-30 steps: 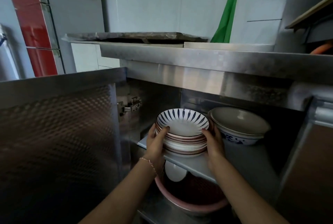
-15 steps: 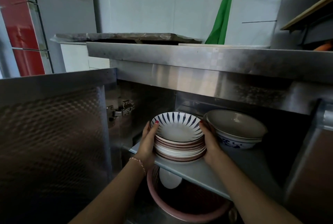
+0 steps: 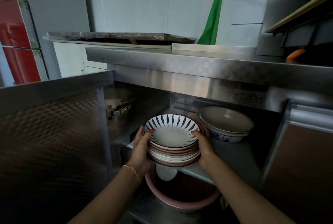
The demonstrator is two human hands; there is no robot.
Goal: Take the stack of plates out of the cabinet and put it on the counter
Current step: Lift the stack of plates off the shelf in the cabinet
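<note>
Grasp: we have the stack of plates clasped from both sides, our left hand wrapped around its left edge with the thumb on the rim of the top plate, our right hand doing the same on the right edge.
Stack position: at the front lip of the cabinet shelf, its near edge overhanging the shelf; we cannot tell whether its far side rests on the shelf or is lifted clear.
Done: the cabinet door stands open and we have the stack in hand.
Left: we judge the stack must come fully out, rise past the steel front edge, and be set down on the counter above.
Neighbours: a pile of bowls sits just beside the stack on the right; a pink basin lies below the shelf.
</note>
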